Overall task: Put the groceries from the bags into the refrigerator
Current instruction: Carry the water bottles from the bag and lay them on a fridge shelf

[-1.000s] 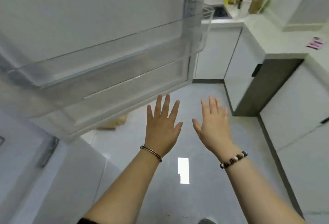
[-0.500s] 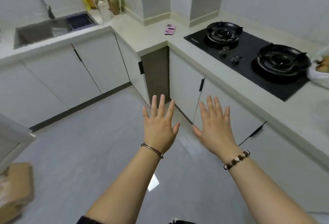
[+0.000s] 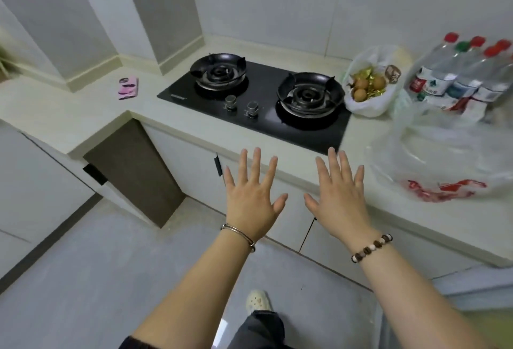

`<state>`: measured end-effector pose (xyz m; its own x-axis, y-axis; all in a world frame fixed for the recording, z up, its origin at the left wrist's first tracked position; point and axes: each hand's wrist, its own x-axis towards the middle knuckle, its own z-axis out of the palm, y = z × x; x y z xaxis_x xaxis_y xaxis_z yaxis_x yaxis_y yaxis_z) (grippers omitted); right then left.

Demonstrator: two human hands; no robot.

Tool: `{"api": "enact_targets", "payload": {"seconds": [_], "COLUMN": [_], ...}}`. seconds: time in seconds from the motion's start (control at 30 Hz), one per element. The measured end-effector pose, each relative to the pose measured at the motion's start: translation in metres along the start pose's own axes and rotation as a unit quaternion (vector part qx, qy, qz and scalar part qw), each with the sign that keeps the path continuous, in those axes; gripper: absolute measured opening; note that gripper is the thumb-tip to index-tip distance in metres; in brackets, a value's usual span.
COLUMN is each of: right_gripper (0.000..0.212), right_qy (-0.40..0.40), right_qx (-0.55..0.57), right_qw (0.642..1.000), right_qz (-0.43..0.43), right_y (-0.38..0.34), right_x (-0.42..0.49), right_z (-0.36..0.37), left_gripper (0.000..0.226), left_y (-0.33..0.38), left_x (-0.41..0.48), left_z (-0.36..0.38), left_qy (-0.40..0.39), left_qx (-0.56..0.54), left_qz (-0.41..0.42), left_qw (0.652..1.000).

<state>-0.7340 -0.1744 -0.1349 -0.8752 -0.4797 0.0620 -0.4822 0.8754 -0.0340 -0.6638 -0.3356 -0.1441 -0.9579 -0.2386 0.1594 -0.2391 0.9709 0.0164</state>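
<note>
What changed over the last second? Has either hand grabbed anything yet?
The view swung right, from the open refrigerator door past the sink to the hob. The white grocery bag, the water bottles and a clear bag have come into view on the counter. Nothing was taken hold of. The left hand and right hand stayed spread, empty and side by side.

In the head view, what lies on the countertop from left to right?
Pink phone → left black gas burner → right black gas burner → white plastic bag holding brown round foods and gold wrappers → pack of clear water bottles with red and green caps
</note>
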Motion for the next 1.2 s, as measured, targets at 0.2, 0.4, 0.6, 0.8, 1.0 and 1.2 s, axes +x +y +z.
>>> {"api": "enact_targets", "payload": {"seconds": [0.2,0.4,0.6,0.8,1.0,1.2], "right_gripper": [0.078,0.079,0.077,0.077,0.075,0.078], "right_qy": [0.016,0.039,0.054,0.069,0.084,0.119], "right_qx": [-0.014,-0.024,-0.037,-0.024,0.002,0.008], "right_qw": [0.998,0.992,0.983,0.979,0.976,0.969], "right_qz": [0.056,0.121,0.171,0.189,0.202,0.217], "right_y": [0.024,0.065,0.122,0.184,0.255,0.333], "right_x": [0.071,0.111,0.119,0.135,0.156,0.198], "right_z": [-0.015,-0.025,-0.034,-0.039,-0.048,-0.051], "left_gripper": [0.073,0.073,0.073,0.072,0.07,0.07], "left_y": [0.006,0.043,0.097,0.153,0.213,0.285], "left_x": [0.096,0.173,0.22,0.259,0.305,0.364], "left_z": [0.005,0.011,0.014,0.017,0.017,0.025], "left_qy": [0.048,0.058,0.061,0.078,0.08,0.061], "left_qx": [-0.015,-0.05,-0.076,-0.075,-0.084,-0.116], "left_qz": [0.082,0.161,0.205,0.232,0.248,0.25], "left_qw": [0.995,0.984,0.974,0.967,0.962,0.959]}}
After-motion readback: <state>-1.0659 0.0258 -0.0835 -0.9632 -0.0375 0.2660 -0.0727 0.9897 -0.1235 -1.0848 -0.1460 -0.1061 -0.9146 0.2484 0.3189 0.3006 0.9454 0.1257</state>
